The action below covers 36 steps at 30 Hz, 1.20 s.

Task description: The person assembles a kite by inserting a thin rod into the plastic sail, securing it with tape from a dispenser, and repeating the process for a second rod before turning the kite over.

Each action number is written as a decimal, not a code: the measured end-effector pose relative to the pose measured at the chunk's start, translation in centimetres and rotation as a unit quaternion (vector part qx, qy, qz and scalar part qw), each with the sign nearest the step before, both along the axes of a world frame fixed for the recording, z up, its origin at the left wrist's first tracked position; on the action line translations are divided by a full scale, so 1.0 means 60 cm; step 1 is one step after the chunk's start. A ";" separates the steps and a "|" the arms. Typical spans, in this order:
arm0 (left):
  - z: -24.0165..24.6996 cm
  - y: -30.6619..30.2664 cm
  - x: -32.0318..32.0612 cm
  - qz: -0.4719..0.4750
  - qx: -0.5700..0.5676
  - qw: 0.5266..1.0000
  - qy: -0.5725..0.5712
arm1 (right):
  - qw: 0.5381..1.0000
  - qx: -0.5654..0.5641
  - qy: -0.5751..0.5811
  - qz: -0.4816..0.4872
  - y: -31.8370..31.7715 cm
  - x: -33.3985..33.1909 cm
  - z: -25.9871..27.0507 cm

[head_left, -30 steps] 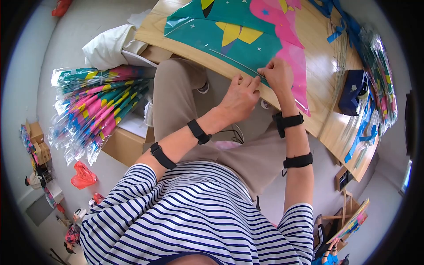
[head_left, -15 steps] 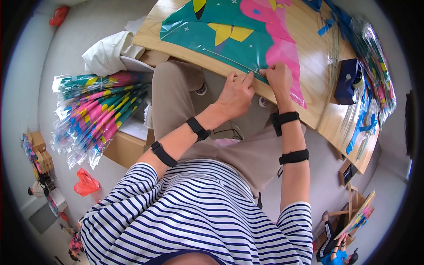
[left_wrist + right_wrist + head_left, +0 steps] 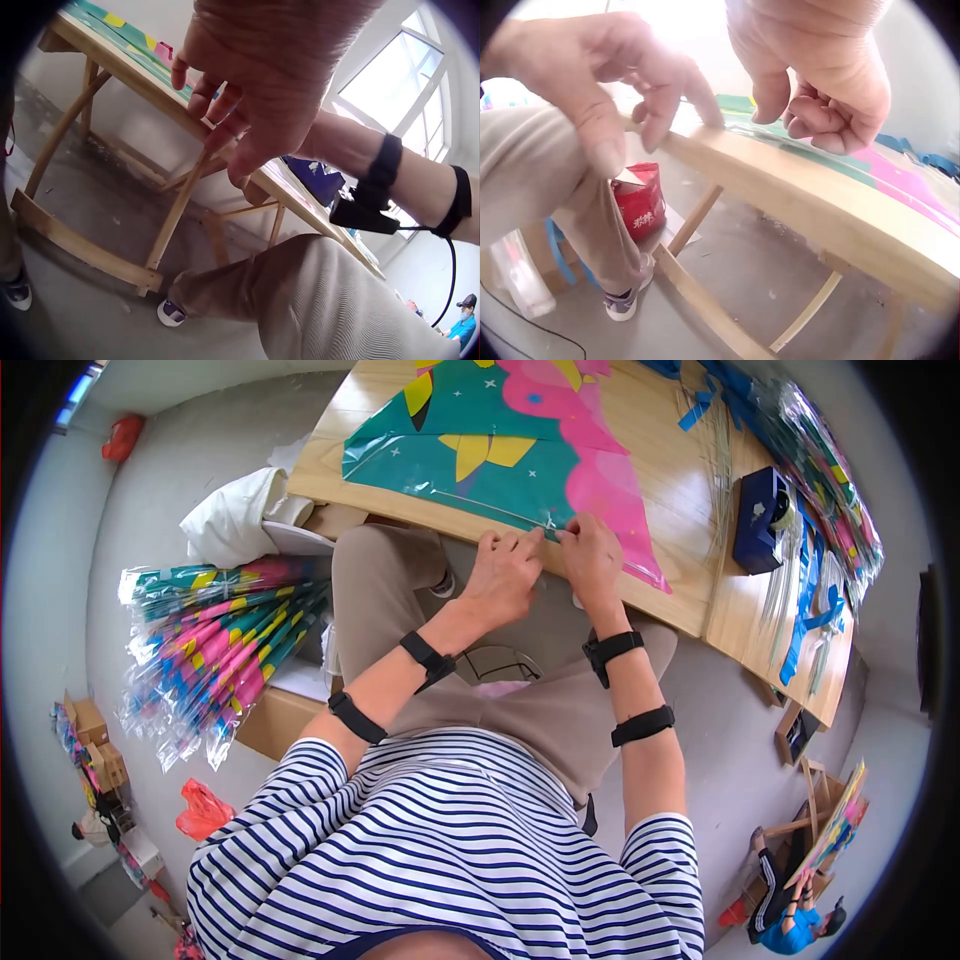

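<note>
A thin printed plastic sheet [image 3: 520,470], teal and pink with yellow shapes, lies flat on the wooden table [image 3: 660,500]. Along its near teal edge runs a slim pale rod [image 3: 480,503]. My left hand [image 3: 505,572] reaches over the table's front edge, its fingers spread and loosely bent, index fingertip at the sheet's border by the rod's right end. Just right of it, my right hand [image 3: 592,560] has its fingers curled in and its thumb down over the same border. I cannot tell whether the right thumb and fingers pinch anything.
Folded printed sheets [image 3: 230,650] fan out over a cardboard box [image 3: 270,725] at the left. On the table's right stand a dark blue tape dispenser [image 3: 762,525], thin rods [image 3: 722,470], blue ribbon [image 3: 800,615] and a wrapped bundle [image 3: 825,470]. Another person [image 3: 795,930] is at lower right.
The head view has shifted, so the sheet and table appear farther left. Both hands stay at the near border, the right hand now lower over it, close to the left fingertips.
</note>
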<state>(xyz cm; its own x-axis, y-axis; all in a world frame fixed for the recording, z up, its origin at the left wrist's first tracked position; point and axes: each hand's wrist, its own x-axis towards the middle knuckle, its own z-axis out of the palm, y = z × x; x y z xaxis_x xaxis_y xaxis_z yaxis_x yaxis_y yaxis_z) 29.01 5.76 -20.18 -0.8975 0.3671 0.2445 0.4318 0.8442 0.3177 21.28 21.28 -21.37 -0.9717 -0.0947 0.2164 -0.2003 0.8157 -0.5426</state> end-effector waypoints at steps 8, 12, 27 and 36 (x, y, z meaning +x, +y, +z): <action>0.027 -0.034 0.004 0.027 0.073 0.996 0.031 | 0.991 0.103 0.058 0.067 0.051 0.028 0.027; 0.030 -0.070 -0.007 0.089 0.072 0.993 0.024 | 0.988 0.129 0.069 0.050 0.074 0.033 0.029; 0.020 -0.176 -0.136 0.124 -0.019 0.989 0.073 | 0.975 0.209 0.008 0.069 0.033 0.098 0.031; -0.003 -0.288 -0.289 0.089 -0.207 0.967 0.118 | 0.975 0.209 0.008 0.079 0.030 0.106 0.039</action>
